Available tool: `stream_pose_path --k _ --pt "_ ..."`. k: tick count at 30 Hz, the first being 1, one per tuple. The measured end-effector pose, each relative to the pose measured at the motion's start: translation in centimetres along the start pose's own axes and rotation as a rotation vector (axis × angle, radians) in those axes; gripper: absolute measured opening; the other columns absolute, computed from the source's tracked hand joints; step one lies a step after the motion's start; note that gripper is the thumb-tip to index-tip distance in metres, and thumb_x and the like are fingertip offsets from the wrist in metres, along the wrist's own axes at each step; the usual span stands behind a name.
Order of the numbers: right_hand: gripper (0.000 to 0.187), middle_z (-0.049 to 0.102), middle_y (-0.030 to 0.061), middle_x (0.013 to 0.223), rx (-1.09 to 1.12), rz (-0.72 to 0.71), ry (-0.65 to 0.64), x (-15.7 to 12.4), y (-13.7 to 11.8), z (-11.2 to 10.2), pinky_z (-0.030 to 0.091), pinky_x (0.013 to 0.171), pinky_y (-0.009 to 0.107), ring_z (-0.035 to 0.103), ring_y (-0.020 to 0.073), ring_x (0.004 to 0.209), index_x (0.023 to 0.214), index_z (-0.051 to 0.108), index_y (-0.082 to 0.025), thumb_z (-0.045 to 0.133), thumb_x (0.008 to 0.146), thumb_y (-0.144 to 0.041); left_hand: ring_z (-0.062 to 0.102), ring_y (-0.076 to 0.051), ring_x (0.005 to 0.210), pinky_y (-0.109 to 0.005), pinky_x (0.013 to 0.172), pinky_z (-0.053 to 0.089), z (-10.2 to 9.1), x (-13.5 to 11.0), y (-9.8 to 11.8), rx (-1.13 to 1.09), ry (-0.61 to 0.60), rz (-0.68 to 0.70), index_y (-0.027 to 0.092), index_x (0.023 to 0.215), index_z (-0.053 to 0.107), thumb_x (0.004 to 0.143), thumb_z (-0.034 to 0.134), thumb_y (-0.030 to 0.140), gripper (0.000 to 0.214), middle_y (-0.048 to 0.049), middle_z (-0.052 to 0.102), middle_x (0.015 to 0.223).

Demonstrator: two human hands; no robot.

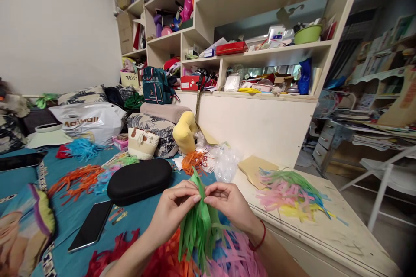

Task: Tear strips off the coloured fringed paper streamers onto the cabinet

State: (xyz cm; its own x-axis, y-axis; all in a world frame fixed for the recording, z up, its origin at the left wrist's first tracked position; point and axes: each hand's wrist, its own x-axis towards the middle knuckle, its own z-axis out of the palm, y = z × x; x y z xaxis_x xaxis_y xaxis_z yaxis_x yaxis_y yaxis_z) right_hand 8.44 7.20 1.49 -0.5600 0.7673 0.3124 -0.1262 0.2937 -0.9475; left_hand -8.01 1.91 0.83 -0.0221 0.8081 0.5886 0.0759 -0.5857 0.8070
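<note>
Between my two hands hangs a bunch of green tissue paper fringe (198, 229), its cut strips falling downward and its uncut top pointing up. My left hand (178, 203) pinches the top from the left, thumb against fingers. From the right, my right hand (227, 203) pinches the same top edge; a red cord bracelet (259, 236) circles that wrist. Below the green fringe lie pink paper strips (238, 255), with red paper strips (112, 251) and orange ones under my left forearm.
A black hard case (139, 181) and a phone (91, 226) lie on the teal bedspread (65, 220) to the left. More orange fringe (78, 179) is behind. On the cabinet top at right sits a multicoloured fringe pile (292, 194). Shelves (260, 58) rise behind.
</note>
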Motion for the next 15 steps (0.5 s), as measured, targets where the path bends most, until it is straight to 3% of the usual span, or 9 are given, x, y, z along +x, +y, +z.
stream_pose_path --k 7,15 --pt "0.021 0.064 -0.0007 0.072 0.005 -0.004 -0.006 -0.29 -0.36 0.02 0.048 0.071 0.024 0.058 0.0118 0.068 0.07 0.064 -0.016 0.077 0.066 -0.032 0.059 -0.023 0.075 -0.03 0.071 0.047 0.12 -0.16 0.23 -0.002 0.003 0.03 0.021 0.071 0.078 0.073 0.075 0.028 0.008 -0.007 0.067 0.07" --pt "0.022 0.062 -0.0005 0.071 -0.012 0.017 0.004 -0.82 -0.83 0.16 0.047 0.066 0.024 0.056 0.0115 0.064 0.069 0.065 -0.016 0.078 0.066 -0.034 0.058 -0.023 0.072 -0.03 0.067 0.048 0.3 -0.14 0.85 -0.052 0.013 -0.031 0.02 0.067 0.078 0.068 0.078 0.029 0.01 -0.0077 0.067 0.069"
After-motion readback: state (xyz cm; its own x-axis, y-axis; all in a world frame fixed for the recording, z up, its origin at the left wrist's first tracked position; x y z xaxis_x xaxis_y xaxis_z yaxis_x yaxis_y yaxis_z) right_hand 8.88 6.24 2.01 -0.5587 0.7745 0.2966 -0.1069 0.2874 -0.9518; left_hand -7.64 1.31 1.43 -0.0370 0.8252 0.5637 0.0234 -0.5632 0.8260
